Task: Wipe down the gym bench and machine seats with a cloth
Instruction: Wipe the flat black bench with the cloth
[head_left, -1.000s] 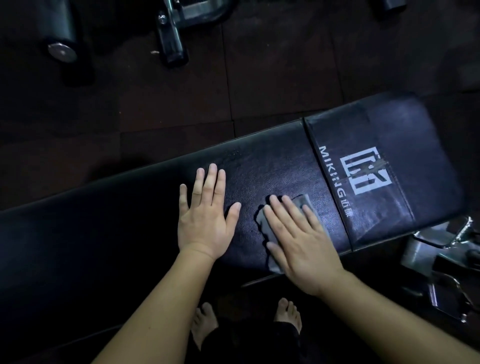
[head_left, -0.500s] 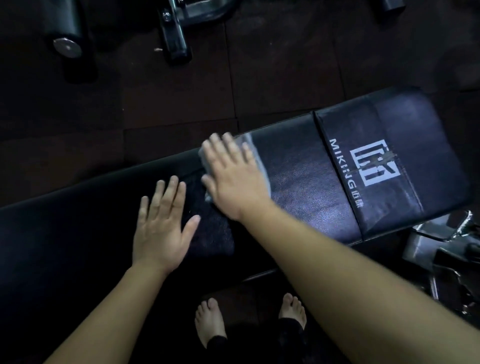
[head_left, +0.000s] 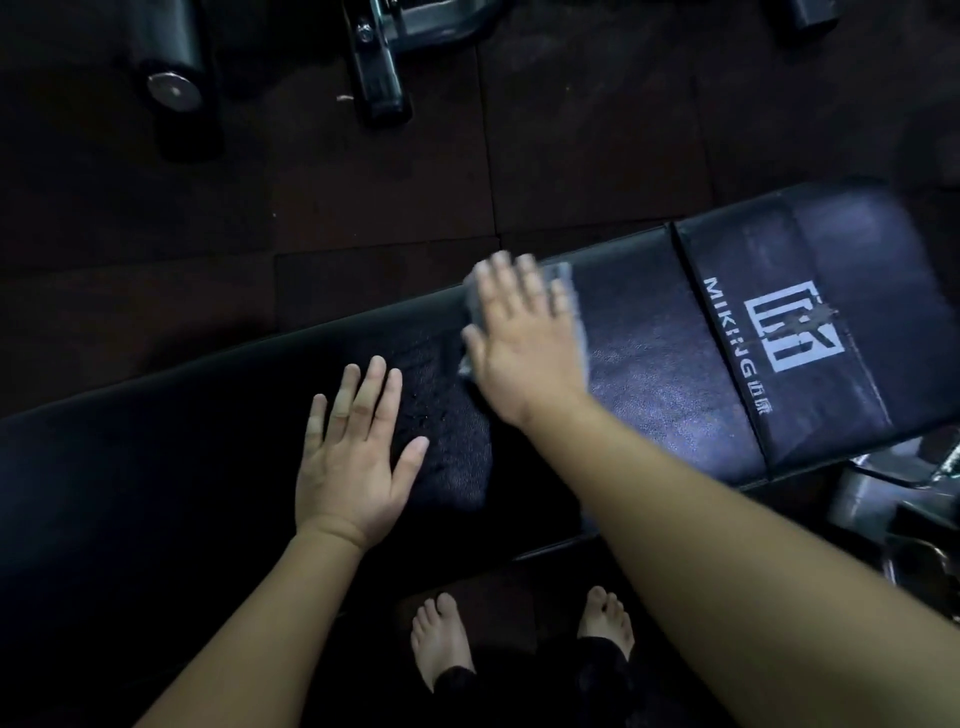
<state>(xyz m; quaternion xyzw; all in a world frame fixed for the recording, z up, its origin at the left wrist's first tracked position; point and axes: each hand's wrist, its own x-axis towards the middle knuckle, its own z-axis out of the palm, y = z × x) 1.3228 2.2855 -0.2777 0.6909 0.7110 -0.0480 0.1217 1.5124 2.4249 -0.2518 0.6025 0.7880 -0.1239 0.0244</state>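
The right hand (head_left: 524, 343) lies flat and spread on the grey cloth (head_left: 566, 273), fingers straight, pressing it onto the black bench (head_left: 649, 374) at the far edge, a little short of the white logo (head_left: 789, 332); the fingertips are blurred, so I take it to be mid-stroke. The left hand (head_left: 353, 457) is flat too, fingers straight and fanned, palm down on the padding and holding nothing; it sits farther from the logo than the right hand, toward the near edge. Between the two hands the leather shows a dull speckled patch, which I judge to be damp from wiping; the stretch just beside the logo shines more evenly.

To do this stroke well, I would hold the whole palm over the cloth so it cannot bunch or slip out; only its edges show round the hand, so there is little to spare. Press evenly and overlap each pass; carry the cloth over the seam and across the logo panel; then work the long dark end away from the logo, lifting the bracing hand off each patch first. Bare feet (head_left: 441, 639) stand below the near edge, so watch for drips there.
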